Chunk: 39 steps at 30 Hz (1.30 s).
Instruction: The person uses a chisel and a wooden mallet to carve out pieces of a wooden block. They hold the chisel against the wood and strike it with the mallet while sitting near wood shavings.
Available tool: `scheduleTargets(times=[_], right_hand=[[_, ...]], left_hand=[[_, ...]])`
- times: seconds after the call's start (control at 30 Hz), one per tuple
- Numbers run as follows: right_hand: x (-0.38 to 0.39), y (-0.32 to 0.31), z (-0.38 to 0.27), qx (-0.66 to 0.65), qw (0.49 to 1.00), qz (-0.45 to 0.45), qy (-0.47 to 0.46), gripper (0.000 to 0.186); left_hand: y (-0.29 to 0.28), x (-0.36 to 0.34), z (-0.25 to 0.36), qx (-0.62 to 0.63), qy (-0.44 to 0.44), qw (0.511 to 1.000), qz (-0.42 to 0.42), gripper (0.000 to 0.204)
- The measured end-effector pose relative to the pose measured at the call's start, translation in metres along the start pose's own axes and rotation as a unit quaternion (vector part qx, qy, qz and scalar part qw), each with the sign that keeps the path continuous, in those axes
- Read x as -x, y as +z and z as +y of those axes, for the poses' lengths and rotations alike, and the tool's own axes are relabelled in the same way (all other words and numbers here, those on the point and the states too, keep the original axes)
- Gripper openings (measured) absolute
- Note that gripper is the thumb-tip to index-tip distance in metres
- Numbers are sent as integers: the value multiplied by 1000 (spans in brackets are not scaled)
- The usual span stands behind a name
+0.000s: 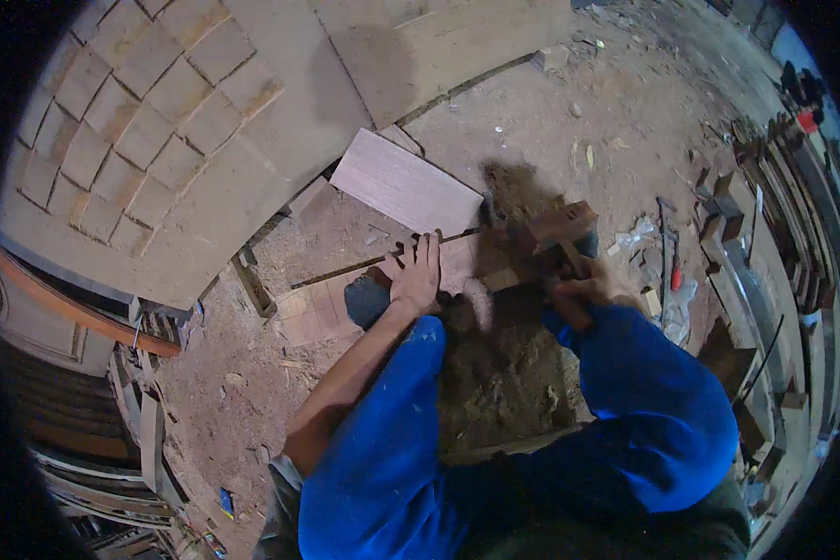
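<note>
My left hand (417, 273) rests with fingers spread on a narrow pale wooden strip (322, 305) on the ground before my knees. My right hand (593, 285) is wrapped round the handle of a tool with a broad, brown head (562, 227); shadow and blur hide its exact kind. The tool's head is over the strip's right end. Beyond my left hand lies a pale rectangular board (406, 182), tilted, close to the strip. Dark feet or shoes (367, 301) show beside the strip, below my blue-trousered legs (649, 392).
At the upper left, a large wooden panel (271, 201) bears several square wooden blocks (159, 131) in rows. Timber lengths (761, 252) are stacked at the right, near a red-handled tool (675, 278). An orange-edged wooden piece (89, 303) and slats line the left. Sawdust covers the ground (233, 411).
</note>
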State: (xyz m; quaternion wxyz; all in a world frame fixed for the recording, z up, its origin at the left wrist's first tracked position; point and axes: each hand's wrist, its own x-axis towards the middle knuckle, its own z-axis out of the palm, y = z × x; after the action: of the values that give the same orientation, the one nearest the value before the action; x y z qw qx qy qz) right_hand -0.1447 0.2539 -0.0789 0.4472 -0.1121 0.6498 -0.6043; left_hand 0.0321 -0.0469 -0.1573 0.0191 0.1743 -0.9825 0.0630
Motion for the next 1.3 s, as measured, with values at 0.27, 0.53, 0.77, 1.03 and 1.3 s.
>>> scheduleTargets(times=[0.27, 0.53, 0.77, 1.03, 1.3], right_hand=[[10, -31, 9, -13, 999, 32, 2, 61], [-9, -31, 51, -43, 995, 8, -91, 59], [17, 2, -17, -80, 997, -6, 8, 64], [3, 27, -50, 55, 994, -90, 30, 75], [-11, 39, -64, 331, 930, -159, 26, 64]], left_hand=[[-11, -19, 26, 58, -6, 998, -22, 53], [-23, 0, 4, 44, -22, 999, -2, 65], [-68, -31, 2, 112, -86, 988, -62, 117], [-43, -31, 8, 75, -93, 991, -58, 127], [-37, -26, 4, 7, -79, 997, 1, 121]])
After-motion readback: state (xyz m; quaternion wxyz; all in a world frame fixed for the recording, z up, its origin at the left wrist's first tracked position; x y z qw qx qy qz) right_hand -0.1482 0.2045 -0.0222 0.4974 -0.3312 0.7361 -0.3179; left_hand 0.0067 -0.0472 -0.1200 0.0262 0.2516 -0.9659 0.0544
